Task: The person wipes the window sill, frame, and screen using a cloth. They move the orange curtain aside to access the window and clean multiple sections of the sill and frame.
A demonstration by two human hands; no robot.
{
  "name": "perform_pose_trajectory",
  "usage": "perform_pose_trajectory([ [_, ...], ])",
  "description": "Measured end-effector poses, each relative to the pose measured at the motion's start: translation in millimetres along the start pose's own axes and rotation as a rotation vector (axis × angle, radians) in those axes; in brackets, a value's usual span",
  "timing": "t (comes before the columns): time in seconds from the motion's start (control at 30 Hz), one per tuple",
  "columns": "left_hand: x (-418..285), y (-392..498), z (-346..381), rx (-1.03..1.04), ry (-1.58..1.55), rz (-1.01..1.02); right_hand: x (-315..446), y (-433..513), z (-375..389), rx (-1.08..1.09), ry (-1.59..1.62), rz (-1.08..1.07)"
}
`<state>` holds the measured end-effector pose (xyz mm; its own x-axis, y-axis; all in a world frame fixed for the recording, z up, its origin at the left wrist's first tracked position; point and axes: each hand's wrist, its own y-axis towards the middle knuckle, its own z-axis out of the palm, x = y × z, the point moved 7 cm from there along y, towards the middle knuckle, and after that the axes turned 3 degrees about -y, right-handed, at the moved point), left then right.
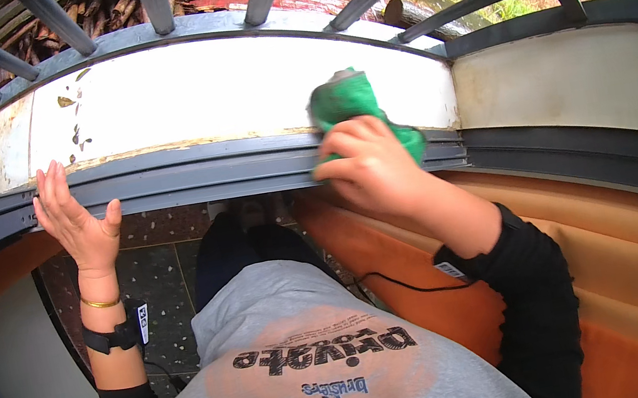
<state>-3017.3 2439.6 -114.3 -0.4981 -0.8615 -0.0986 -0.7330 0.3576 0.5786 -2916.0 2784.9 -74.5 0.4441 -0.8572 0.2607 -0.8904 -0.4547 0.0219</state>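
Observation:
My right hand grips a green cloth, slightly blurred, over the right part of the grey metal window track. One end of the cloth reaches onto the white tiled sill beyond the track. My left hand is at the left end of the track, fingers extended and thumb apart, holding nothing. Its fingertips reach the inner edge of the sill; whether they press on it I cannot tell. Dry leaf bits lie on the sill past my left hand, and brown dirt lines its inner edge.
Grey metal bars fence the sill's outer side, with stacked firewood beyond. An orange padded sofa stands at my right. A black cable runs from the right wrist's strap. The floor is dark speckled tile.

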Motion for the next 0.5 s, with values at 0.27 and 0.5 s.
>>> perform_pose_trajectory([
  [0.27,1.2,-1.8,2.5,-0.013,0.029,0.024,-98.8,-119.5,-38.2,0.157,-0.125,0.353],
  [0.5,2.0,-1.9,1.6,-0.027,0.011,0.016,-115.2,-135.0,-26.7,0.344,-0.107,0.364],
])
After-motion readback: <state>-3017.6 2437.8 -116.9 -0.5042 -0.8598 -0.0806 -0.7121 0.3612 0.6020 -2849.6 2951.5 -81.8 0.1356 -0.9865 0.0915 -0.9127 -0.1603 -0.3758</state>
